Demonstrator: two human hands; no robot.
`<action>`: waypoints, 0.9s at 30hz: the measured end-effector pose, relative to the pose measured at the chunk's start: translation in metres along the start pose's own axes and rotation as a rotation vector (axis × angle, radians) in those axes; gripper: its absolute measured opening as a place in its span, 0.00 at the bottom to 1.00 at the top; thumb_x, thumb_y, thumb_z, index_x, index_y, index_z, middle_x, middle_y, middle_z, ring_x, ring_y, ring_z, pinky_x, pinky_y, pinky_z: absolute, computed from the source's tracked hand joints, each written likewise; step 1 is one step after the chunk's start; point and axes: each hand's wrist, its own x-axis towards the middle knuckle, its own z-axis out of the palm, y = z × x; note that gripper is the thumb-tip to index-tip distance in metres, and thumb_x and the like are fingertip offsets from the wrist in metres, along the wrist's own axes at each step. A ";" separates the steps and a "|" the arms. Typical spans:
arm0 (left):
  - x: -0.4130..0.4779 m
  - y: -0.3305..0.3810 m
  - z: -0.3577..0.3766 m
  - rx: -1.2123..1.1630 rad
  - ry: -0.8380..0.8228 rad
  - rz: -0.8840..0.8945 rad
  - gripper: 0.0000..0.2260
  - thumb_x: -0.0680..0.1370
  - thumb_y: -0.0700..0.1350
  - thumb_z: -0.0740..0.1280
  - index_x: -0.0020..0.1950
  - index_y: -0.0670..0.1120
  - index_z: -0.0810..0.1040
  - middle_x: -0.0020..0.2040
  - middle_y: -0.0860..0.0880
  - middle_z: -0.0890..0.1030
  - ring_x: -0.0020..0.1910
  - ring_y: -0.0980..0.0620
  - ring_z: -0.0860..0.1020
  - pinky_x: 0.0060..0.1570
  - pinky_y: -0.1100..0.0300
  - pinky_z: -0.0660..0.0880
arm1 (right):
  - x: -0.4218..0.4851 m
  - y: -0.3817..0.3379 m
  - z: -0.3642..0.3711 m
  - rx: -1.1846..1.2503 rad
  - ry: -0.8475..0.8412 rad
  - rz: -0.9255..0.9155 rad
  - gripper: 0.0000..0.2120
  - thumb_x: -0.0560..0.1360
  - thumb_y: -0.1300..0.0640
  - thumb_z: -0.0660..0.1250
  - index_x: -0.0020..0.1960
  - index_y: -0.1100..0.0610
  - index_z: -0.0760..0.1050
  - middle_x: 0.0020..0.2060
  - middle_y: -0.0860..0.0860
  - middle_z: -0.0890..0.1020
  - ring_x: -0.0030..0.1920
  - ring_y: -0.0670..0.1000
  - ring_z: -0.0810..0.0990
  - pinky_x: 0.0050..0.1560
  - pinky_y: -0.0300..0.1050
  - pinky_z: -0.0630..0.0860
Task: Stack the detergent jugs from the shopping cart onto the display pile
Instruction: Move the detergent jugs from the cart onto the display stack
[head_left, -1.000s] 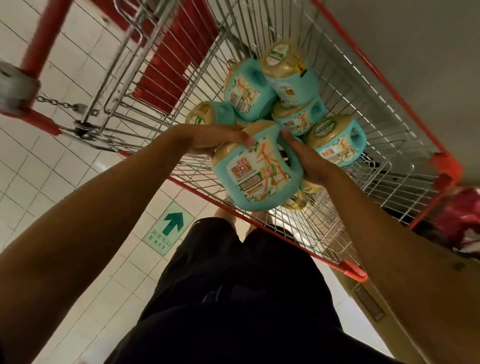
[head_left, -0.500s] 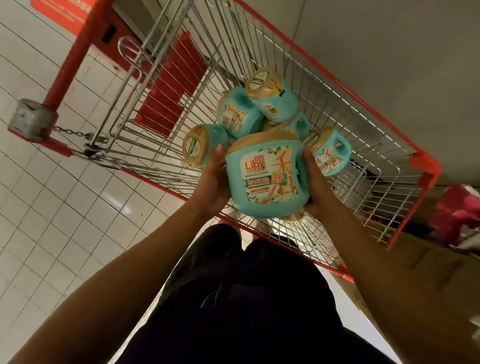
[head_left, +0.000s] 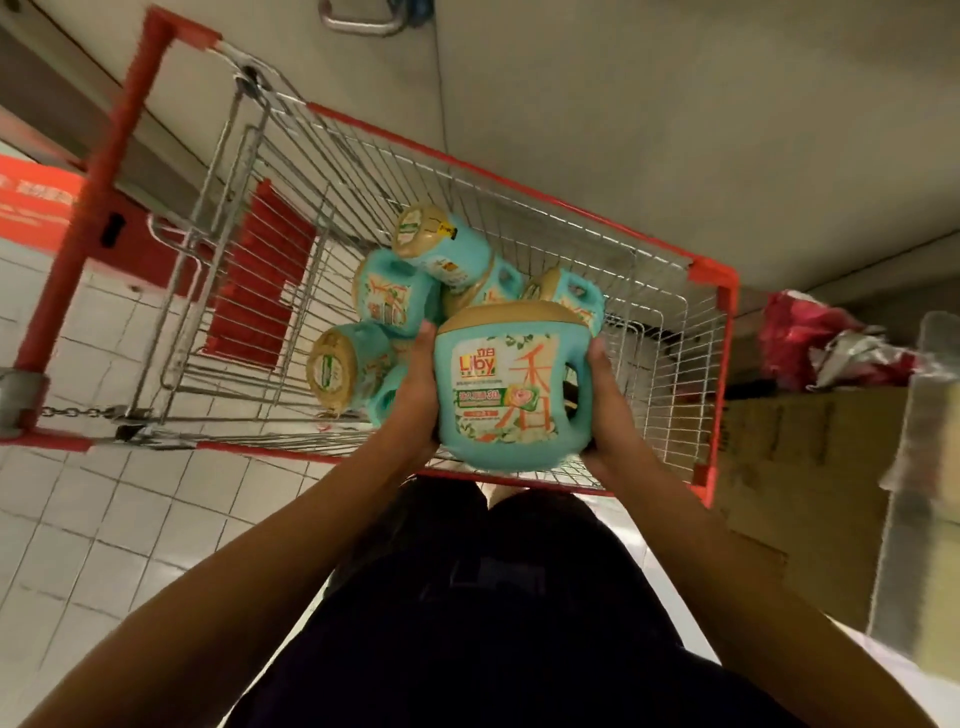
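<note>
I hold a teal detergent jug (head_left: 511, 395) with a tan lid upright between both hands, above the near rim of the red-framed wire shopping cart (head_left: 519, 187). My left hand (head_left: 415, 395) presses its left side. My right hand (head_left: 605, 410) grips the right side by the handle. Several more teal jugs (head_left: 395, 296) lie tumbled in the cart basket behind it. The display pile is not in view.
A brown cardboard box (head_left: 800, 483) stands right of the cart, with red packaging (head_left: 810, 338) behind it. A grey wall or cabinet with a metal handle (head_left: 358, 23) lies beyond the cart. White floor tiles (head_left: 104, 519) spread to the left.
The jug has come up out of the cart and turned upright toward me, held between both hands. The view has swung right, bringing the cardboard box into sight.
</note>
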 end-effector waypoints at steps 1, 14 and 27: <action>-0.003 -0.002 0.000 0.022 -0.015 -0.013 0.34 0.78 0.75 0.58 0.60 0.51 0.88 0.61 0.39 0.86 0.60 0.36 0.85 0.56 0.39 0.83 | -0.008 0.003 -0.001 0.011 0.025 -0.015 0.26 0.81 0.31 0.58 0.66 0.47 0.81 0.58 0.58 0.87 0.60 0.60 0.87 0.57 0.63 0.84; -0.053 -0.050 0.021 0.437 -0.258 -0.142 0.26 0.83 0.69 0.58 0.55 0.54 0.90 0.58 0.43 0.88 0.57 0.42 0.87 0.55 0.44 0.84 | -0.128 0.111 -0.037 0.400 0.337 -0.197 0.24 0.85 0.35 0.53 0.64 0.44 0.83 0.59 0.50 0.88 0.62 0.52 0.85 0.53 0.54 0.85; -0.149 -0.203 0.129 0.930 -0.679 -0.280 0.32 0.85 0.68 0.48 0.67 0.50 0.84 0.62 0.41 0.86 0.62 0.40 0.84 0.58 0.43 0.83 | -0.275 0.218 -0.159 0.704 0.711 -0.364 0.34 0.79 0.29 0.57 0.78 0.47 0.71 0.71 0.56 0.80 0.69 0.59 0.81 0.65 0.68 0.80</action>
